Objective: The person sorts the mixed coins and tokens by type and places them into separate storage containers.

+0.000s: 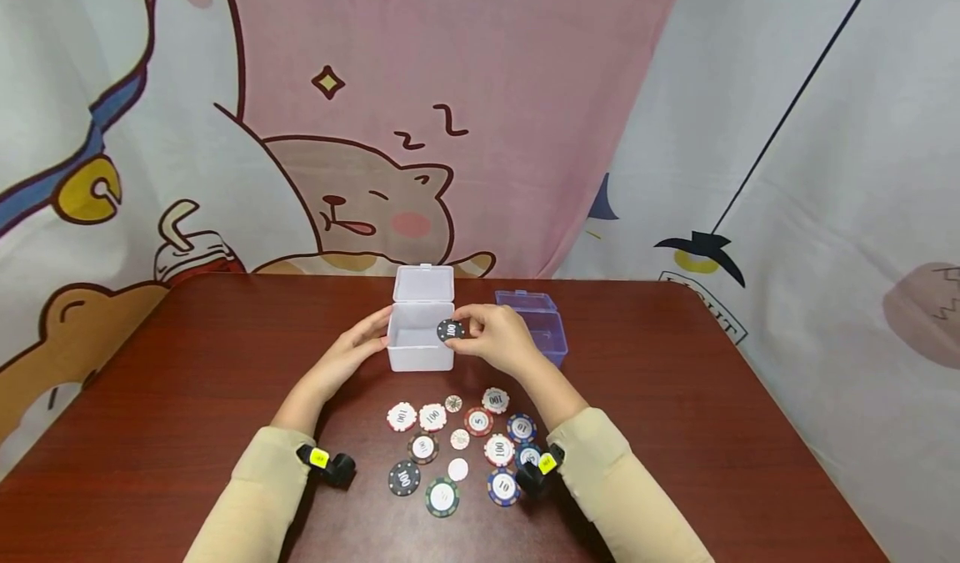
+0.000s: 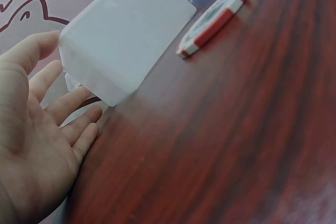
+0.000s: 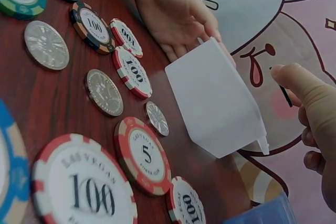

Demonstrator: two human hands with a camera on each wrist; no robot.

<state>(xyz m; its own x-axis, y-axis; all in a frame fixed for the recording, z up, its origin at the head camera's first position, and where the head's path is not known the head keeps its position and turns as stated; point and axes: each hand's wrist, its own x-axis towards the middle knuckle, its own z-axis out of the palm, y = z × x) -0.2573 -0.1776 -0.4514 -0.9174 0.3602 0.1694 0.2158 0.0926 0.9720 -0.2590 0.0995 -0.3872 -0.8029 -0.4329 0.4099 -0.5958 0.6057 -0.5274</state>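
Observation:
A white plastic box (image 1: 422,359) stands on the table with its lid (image 1: 424,284) raised at the back. My left hand (image 1: 350,358) rests against the left side of this box, its fingers extended and relaxed; in the left wrist view the fingertips (image 2: 51,39) lie right at the box's edge. Between thumb and fingers my right hand (image 1: 501,339) pinches a black poker chip (image 1: 450,329) marked 100, over the right part of the box opening. From the right wrist, only the chip's thin dark edge (image 3: 286,96) shows below the thumb.
Poker chips in red, blue, green and black lie in front of the box, such as a red 5 chip (image 1: 478,421) and a green chip (image 1: 442,497). Several silver coins (image 1: 460,439) sit among them. A blue translucent box (image 1: 553,338) with raised lid stands behind the right hand.

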